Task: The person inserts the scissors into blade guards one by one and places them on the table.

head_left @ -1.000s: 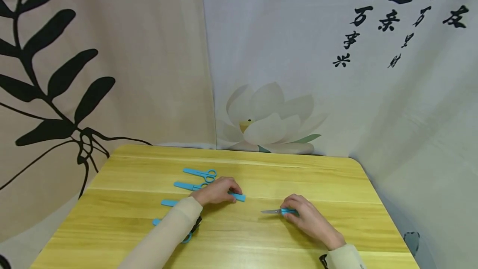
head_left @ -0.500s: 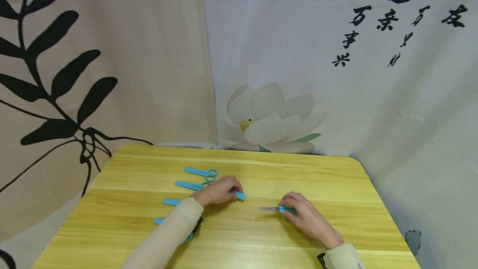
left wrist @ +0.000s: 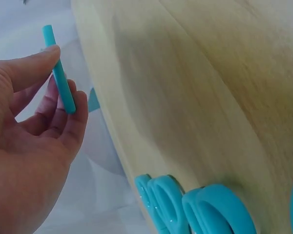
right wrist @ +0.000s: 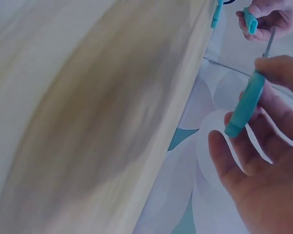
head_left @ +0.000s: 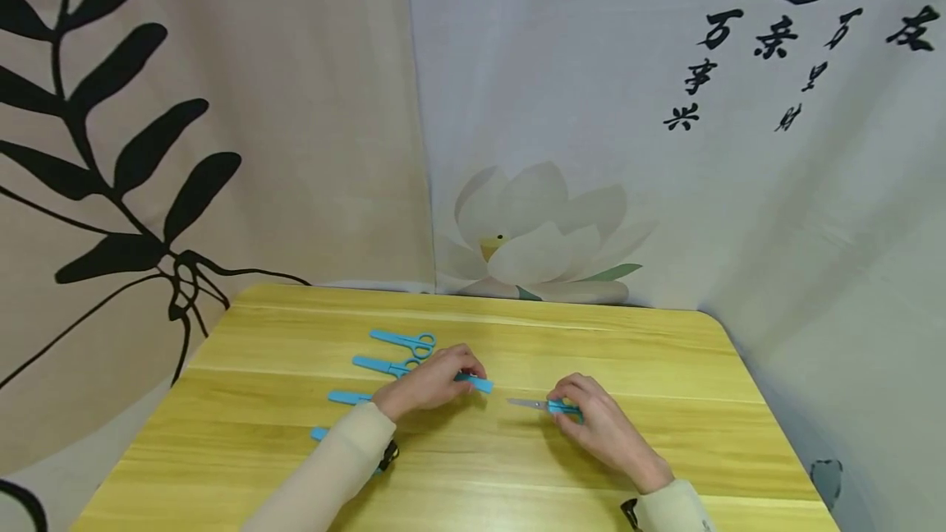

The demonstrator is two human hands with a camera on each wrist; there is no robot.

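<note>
Between thumb and fingers, my left hand [head_left: 432, 382] pinches a blue scissors cover [head_left: 476, 383], a narrow sleeve seen edge-on in the left wrist view [left wrist: 63, 87]. My right hand [head_left: 602, 425] grips a small pair of scissors [head_left: 564, 407] by its blue handles, the bare metal blades pointing left at the cover's near end. A short gap separates the blade tip from the cover in the head view. The right wrist view shows the scissors' handle [right wrist: 246, 105] held by thumb and fingers, with the cover [right wrist: 250, 22] beyond the blade.
Left of my hands, blue covered scissors [head_left: 405, 341] lie at the back of the wooden table [head_left: 517, 483], with another pair [head_left: 384, 365] just nearer. Two more blue pieces [head_left: 347, 397] show nearer still, partly hidden by my left sleeve [head_left: 332, 466]. A printed curtain [head_left: 554, 105] hangs behind.
The scissors in my right hand have moved left and slightly up, narrowing the gap to the cover. The left hand still pinches the cover and has shifted only slightly.
</note>
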